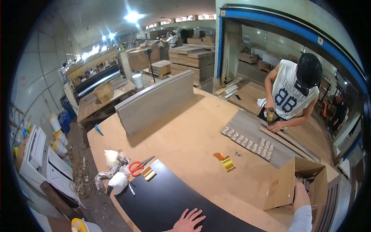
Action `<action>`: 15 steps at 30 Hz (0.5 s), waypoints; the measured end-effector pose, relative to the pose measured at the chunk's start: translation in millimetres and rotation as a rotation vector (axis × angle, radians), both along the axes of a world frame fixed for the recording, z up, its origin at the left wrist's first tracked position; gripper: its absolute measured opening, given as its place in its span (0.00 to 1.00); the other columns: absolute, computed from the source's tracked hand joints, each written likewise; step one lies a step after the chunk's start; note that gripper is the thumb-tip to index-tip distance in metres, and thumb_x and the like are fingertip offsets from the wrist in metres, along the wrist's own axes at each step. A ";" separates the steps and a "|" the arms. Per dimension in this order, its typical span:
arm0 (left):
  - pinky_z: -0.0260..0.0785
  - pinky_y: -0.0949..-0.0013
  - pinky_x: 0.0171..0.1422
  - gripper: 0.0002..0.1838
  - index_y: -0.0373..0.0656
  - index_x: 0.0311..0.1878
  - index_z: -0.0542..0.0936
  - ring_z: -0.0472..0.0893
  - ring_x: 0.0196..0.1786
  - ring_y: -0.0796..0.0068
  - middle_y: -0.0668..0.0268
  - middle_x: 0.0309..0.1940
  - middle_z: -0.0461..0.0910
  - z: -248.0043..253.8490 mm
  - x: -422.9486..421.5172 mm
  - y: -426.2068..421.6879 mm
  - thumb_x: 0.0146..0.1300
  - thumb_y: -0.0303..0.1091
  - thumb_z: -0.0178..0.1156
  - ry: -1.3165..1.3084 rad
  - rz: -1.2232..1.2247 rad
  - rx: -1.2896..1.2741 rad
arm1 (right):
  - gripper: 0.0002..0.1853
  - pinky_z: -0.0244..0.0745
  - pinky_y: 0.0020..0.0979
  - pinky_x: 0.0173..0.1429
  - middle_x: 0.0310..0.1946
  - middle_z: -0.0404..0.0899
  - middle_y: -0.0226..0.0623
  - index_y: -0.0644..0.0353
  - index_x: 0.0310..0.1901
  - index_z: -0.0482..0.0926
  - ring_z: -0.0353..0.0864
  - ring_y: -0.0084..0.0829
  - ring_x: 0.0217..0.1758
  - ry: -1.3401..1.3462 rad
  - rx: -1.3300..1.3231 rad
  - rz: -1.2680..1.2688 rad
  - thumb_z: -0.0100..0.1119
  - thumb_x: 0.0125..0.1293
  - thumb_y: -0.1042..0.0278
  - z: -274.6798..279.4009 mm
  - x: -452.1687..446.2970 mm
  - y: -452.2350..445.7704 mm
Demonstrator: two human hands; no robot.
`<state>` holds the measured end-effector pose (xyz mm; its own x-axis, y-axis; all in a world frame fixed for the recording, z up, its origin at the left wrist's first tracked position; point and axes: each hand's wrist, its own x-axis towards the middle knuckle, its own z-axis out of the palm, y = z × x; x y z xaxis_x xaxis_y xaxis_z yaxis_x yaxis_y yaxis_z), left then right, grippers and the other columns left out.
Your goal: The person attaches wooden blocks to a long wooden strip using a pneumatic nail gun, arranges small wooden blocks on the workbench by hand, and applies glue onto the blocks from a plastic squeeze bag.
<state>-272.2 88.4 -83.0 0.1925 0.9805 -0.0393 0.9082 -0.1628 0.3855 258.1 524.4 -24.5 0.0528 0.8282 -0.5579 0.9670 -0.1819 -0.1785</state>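
Observation:
My left hand (pixel 188 221) lies flat with fingers spread on a black panel (pixel 166 193) at the near edge of the table. At the right, my right hand (pixel 298 188) reaches down into an open cardboard box (pixel 281 187); its fingers are hidden inside. Dark pieces (pixel 308 183) show within the box beside that hand. Around the panel's far left corner are red-handled scissors (pixel 136 168), a small yellow box (pixel 148 173) and a white bottle (pixel 118 181). Another yellow box (pixel 228 163) with an open flap rests mid-table.
A long wood-grain board (pixel 158 100) stands on edge across the table. Opposite, a co-worker (pixel 290 91) holds a power drill (pixel 270 115) against a strip. Several wavy pieces (pixel 247 143) sit in rows on a grey panel (pixel 282 157). A blue clip-like tool (pixel 99 130) lies at the left edge.

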 end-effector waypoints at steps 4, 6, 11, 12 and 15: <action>0.43 0.37 0.91 0.34 0.61 0.82 0.70 0.54 0.89 0.58 0.63 0.86 0.59 -3.6 4.5 0.5 0.77 0.59 0.56 0.028 -0.003 -0.020 | 0.40 0.60 0.55 0.82 0.83 0.55 0.52 0.48 0.84 0.56 0.58 0.57 0.83 -0.006 -0.003 -0.014 0.49 0.76 0.40 2.1 7.8 -5.1; 0.44 0.38 0.91 0.34 0.61 0.82 0.70 0.55 0.89 0.58 0.63 0.86 0.60 4.1 2.5 0.8 0.76 0.58 0.57 0.006 0.012 -0.015 | 0.40 0.61 0.55 0.81 0.82 0.56 0.52 0.49 0.83 0.57 0.59 0.56 0.81 -0.006 -0.006 -0.032 0.50 0.76 0.41 4.2 7.2 -7.6; 0.44 0.39 0.91 0.34 0.61 0.82 0.70 0.56 0.89 0.57 0.63 0.86 0.60 1.9 2.5 0.9 0.77 0.59 0.57 0.009 0.008 0.009 | 0.39 0.63 0.55 0.77 0.80 0.59 0.52 0.50 0.82 0.59 0.62 0.55 0.78 -0.012 -0.020 -0.063 0.52 0.74 0.43 2.2 20.9 -12.5; 0.44 0.38 0.91 0.34 0.61 0.82 0.69 0.56 0.89 0.57 0.63 0.86 0.60 1.5 2.5 0.7 0.77 0.59 0.57 0.016 0.007 0.006 | 0.38 0.63 0.55 0.77 0.79 0.60 0.52 0.50 0.81 0.59 0.62 0.54 0.78 -0.012 -0.021 -0.066 0.52 0.74 0.44 1.2 21.3 -12.7; 0.44 0.38 0.91 0.34 0.61 0.82 0.69 0.55 0.89 0.57 0.63 0.86 0.60 4.1 2.7 -0.3 0.77 0.59 0.56 0.017 0.016 -0.003 | 0.38 0.65 0.54 0.75 0.78 0.61 0.52 0.51 0.80 0.61 0.63 0.54 0.76 -0.015 -0.021 -0.076 0.53 0.73 0.45 4.9 22.6 -12.9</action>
<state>-269.5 88.1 -78.9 0.1761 0.9833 -0.0450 0.9171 -0.1473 0.3706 280.7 511.5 -19.6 0.1233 0.8094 -0.5742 0.9528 -0.2583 -0.1595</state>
